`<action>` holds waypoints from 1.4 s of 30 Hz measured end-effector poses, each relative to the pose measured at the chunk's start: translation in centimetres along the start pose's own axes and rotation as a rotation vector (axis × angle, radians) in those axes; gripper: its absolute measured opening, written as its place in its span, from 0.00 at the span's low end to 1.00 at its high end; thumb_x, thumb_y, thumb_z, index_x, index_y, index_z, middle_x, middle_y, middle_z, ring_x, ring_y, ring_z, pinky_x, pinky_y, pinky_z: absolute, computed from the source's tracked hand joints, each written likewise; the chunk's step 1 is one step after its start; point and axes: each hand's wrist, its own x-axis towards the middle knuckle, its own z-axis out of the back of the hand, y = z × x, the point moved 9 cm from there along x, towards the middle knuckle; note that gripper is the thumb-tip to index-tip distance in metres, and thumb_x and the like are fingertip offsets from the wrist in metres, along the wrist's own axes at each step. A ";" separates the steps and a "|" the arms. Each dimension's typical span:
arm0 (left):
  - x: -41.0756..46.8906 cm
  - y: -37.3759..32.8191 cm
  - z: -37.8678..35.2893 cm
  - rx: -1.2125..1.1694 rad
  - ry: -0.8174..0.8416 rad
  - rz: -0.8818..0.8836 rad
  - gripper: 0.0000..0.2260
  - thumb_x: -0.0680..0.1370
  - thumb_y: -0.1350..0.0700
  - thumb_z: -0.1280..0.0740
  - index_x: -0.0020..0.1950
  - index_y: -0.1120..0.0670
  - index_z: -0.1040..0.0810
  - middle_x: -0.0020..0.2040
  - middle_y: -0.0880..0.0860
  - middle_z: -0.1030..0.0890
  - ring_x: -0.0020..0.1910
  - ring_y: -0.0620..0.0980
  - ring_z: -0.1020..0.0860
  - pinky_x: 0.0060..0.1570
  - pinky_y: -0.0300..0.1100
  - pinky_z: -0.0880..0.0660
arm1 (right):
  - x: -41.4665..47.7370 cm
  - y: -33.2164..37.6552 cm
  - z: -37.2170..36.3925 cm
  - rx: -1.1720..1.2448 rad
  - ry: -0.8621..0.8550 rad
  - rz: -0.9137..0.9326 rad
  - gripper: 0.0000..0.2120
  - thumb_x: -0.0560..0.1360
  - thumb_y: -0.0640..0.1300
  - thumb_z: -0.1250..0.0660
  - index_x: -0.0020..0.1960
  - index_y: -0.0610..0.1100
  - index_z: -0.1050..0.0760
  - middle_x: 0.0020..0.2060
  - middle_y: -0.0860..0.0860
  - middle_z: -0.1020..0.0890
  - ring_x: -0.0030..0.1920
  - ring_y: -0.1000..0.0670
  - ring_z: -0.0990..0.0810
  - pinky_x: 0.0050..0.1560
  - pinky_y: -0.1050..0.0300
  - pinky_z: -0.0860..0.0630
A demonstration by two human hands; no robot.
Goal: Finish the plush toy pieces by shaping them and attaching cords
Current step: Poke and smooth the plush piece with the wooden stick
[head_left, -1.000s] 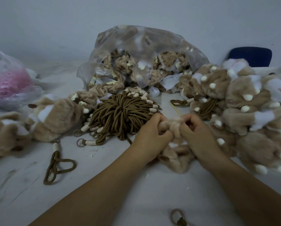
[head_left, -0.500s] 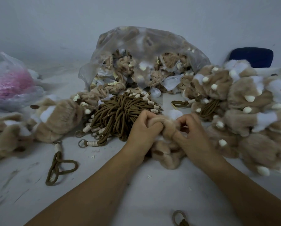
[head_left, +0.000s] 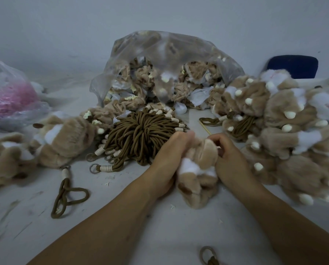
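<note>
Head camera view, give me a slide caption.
Both hands squeeze a tan plush toy beside a bundle of brown cords.

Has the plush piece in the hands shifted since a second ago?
Yes. The plush piece, gripped by left hand and right hand, has opened out and grown larger beside the fixed cord bundle.

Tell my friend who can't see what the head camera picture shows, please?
Two hands, left hand and right hand, squeeze a tan plush toy over a white table. Behind them lies a bundle of brown cords, a clear bag of plush pieces, and a pile of plush toys on the right.
</note>
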 end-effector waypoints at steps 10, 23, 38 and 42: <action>-0.8 -1.9 -1.7 0.582 0.031 -0.325 0.21 0.66 0.33 0.28 0.56 0.27 0.29 0.59 0.37 0.23 0.60 0.36 0.25 0.58 0.36 0.26 | -0.5 2.9 2.9 -0.075 -0.317 0.188 0.19 0.75 0.36 0.33 0.40 0.61 0.29 0.52 0.46 0.26 0.45 0.59 0.22 0.43 0.71 0.26; 0.0 -1.0 2.0 0.328 -0.184 -0.180 0.07 0.73 0.60 0.34 0.43 0.47 0.23 0.34 0.44 0.20 0.33 0.40 0.23 0.31 0.35 0.26 | -1.4 4.8 -1.4 -0.227 -0.079 0.340 0.11 0.69 0.30 0.35 0.45 0.43 0.30 0.41 0.50 0.24 0.43 0.51 0.26 0.42 0.61 0.29; -0.7 -1.7 1.0 0.301 -0.085 -0.150 0.14 0.79 0.64 0.40 0.50 0.50 0.18 0.41 0.47 0.15 0.42 0.44 0.18 0.40 0.37 0.22 | 0.0 1.2 0.0 -0.121 -0.129 0.150 0.11 0.73 0.39 0.33 0.42 0.53 0.32 0.43 0.49 0.23 0.36 0.60 0.24 0.36 0.71 0.30; -0.8 -2.0 0.4 0.284 -0.028 -0.188 0.08 0.77 0.58 0.36 0.48 0.49 0.18 0.44 0.47 0.16 0.45 0.43 0.19 0.41 0.34 0.23 | 0.1 0.8 0.1 -0.086 -0.115 0.107 0.07 0.72 0.45 0.33 0.41 0.52 0.32 0.28 0.61 0.23 0.28 0.64 0.27 0.29 0.74 0.33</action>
